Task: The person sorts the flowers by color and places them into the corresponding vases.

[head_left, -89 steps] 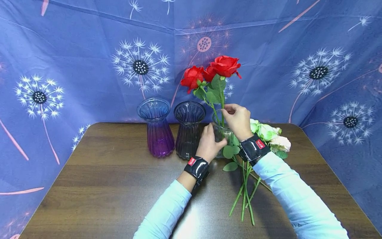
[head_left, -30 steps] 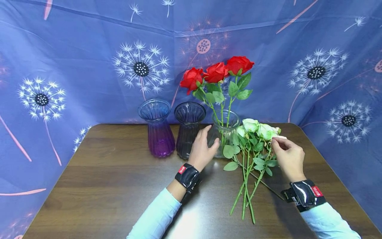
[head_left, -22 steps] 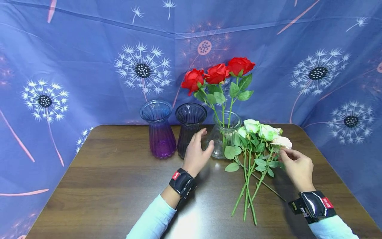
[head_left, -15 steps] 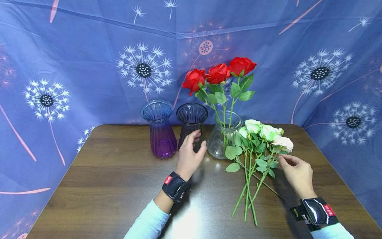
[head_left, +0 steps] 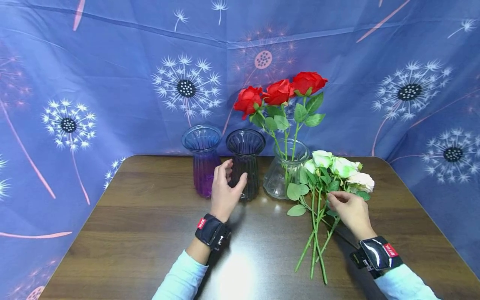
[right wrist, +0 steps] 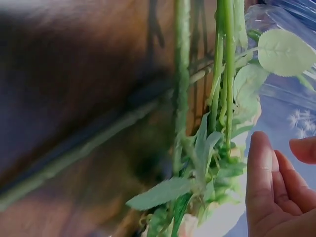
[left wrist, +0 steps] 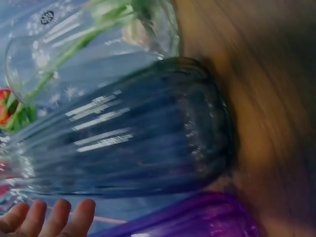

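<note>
Smoky black glass is seen at the centre of the frame in the fluted vase (head_left: pixel 250 166), which is set upright on the wooden bench (head_left: pixel 123 233) between a blue-and-purple vase (head_left: pixel 202 175) to the left and a clear vase (head_left: pixel 275 179) to the right. The left hand (head_left: pixel 225 195) is held just before the fluted vase, its grip loosely spread with nothing grasped; whether the glass is touched cannot be told. Three red roses (head_left: pixel 278 92) are stood in the clear vase. Right of centre, whitish-green roses (head_left: pixel 342 167) are laid on the bench, stems pointed toward the lower edge. The right hand (head_left: pixel 350 210) is poised by their leaves, thumb parted from nearly straight fingers, nothing held.
</note>
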Demonstrator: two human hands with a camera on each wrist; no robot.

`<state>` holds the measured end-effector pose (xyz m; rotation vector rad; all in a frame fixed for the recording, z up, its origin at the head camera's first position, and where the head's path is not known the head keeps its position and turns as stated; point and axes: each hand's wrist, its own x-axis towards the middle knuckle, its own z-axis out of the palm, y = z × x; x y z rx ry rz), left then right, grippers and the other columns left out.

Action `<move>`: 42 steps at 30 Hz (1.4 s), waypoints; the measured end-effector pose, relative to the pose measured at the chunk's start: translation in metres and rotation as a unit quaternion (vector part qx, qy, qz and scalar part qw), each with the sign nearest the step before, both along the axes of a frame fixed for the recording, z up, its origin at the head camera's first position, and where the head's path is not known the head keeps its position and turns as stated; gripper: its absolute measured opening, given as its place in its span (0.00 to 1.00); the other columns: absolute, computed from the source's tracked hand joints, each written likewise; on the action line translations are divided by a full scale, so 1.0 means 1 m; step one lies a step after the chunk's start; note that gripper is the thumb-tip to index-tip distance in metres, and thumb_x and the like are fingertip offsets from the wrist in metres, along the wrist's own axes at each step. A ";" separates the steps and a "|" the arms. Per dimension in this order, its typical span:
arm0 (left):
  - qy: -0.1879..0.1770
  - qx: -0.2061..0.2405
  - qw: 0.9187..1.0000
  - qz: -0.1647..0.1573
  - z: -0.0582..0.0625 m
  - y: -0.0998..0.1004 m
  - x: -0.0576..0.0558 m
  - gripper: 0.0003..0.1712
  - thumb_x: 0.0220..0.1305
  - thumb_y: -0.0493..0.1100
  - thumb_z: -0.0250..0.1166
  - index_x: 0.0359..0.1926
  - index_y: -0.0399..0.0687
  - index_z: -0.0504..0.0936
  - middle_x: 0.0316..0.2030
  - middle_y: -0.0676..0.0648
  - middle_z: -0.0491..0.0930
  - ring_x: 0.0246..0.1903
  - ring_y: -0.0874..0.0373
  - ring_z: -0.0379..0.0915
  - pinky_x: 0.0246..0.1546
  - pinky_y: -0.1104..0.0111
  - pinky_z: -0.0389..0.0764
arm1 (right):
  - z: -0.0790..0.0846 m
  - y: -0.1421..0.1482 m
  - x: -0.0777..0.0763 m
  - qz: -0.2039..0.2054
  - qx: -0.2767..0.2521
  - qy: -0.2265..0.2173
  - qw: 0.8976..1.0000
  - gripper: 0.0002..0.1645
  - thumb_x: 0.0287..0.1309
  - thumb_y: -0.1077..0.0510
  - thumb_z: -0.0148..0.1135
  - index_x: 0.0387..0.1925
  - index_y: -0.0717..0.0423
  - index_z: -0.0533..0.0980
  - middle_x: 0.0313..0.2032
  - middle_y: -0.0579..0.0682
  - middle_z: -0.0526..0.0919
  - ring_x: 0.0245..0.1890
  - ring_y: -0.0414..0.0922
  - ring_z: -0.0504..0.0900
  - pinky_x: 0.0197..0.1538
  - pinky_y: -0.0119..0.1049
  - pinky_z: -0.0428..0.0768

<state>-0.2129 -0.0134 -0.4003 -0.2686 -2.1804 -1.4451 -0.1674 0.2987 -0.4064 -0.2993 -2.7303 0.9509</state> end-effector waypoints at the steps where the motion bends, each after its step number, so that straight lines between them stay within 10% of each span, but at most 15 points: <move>1: -0.009 -0.003 1.000 0.002 -0.001 -0.001 -0.001 0.32 0.54 0.54 0.61 0.56 0.44 0.64 0.49 0.46 0.67 0.46 0.50 0.69 0.45 0.60 0.74 | -0.002 -0.001 -0.003 0.003 0.002 -0.005 1.000 0.20 0.57 0.49 0.53 0.40 0.60 0.79 0.27 0.56 0.84 0.18 0.29 0.76 0.22 0.25 0.70; 15: -0.068 -0.025 0.997 -0.012 0.007 -0.002 -0.021 0.50 0.46 0.67 0.60 0.64 0.47 0.53 0.60 0.44 0.59 0.60 0.53 0.57 0.60 0.60 0.62 | -0.008 -0.004 -0.017 0.017 0.000 -0.096 0.995 0.22 0.56 0.49 0.52 0.43 0.62 0.77 0.27 0.54 0.84 0.20 0.34 0.77 0.24 0.30 0.70; 29: -0.021 0.015 0.994 -0.110 0.012 -0.001 -0.038 0.49 0.45 0.59 0.66 0.64 0.52 0.53 0.59 0.50 0.62 0.61 0.61 0.57 0.61 0.66 0.60 | -0.012 -0.006 -0.030 0.020 0.006 -0.148 0.989 0.22 0.54 0.50 0.55 0.39 0.66 0.77 0.18 0.51 0.82 0.20 0.43 0.81 0.23 0.32 0.69; 42: -0.042 -0.023 0.997 -0.068 0.013 -0.003 -0.038 0.34 0.51 0.59 0.61 0.56 0.51 0.65 0.52 0.49 0.69 0.56 0.57 0.62 0.56 0.61 0.66 | -0.012 -0.007 -0.040 0.011 -0.043 -0.187 0.981 0.18 0.53 0.56 0.56 0.37 0.69 0.77 0.16 0.51 0.82 0.17 0.41 0.80 0.24 0.34 0.77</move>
